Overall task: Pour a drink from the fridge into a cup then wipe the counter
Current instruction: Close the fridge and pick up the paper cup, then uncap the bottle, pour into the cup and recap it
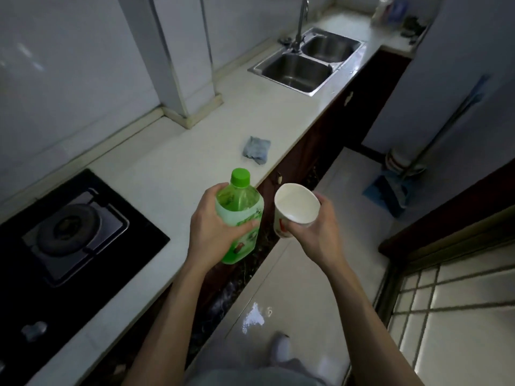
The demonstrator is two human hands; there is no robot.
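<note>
Bottle (pixel 242 207): green plastic with a printed label round its body, held in the air at the front edge of the table (pixel 178 151) and resting on nothing. It stands nearly upright.
Cap (pixel 241 177): green, on the bottle's neck.
Left hand (pixel 213 232): wrapped round the bottle's body from the left, fingers curled behind it and thumb lying across the label at the front.
Cup (pixel 296 203): white paper with a red mark on its side. Its mouth tips toward the camera and the inside shows plain white with no drink. It is held over the floor just right of the bottle, with a narrow gap between the two.
Right hand (pixel 320 229): grips the cup from the right and below, fingers curled round its wall and thumb near the rim.
Cloth (pixel 257 150): blue-grey and crumpled, lying on the table near its front edge, beyond the bottle and between the hands and the sink.
Sink (pixel 323 89): steel with two basins, set into the far end of the table, a tap (pixel 302 20) rising behind it.
Stove (pixel 69 227): black glass top with one burner in view, set into the table at the left, well apart from the bottle.
Floor (pixel 306 274): pale glossy tiles. One shoe (pixel 280 348) shows below the arms.
Dustpan (pixel 386 193): blue, on the floor by the far wall, a long handle leaning above it.
</note>
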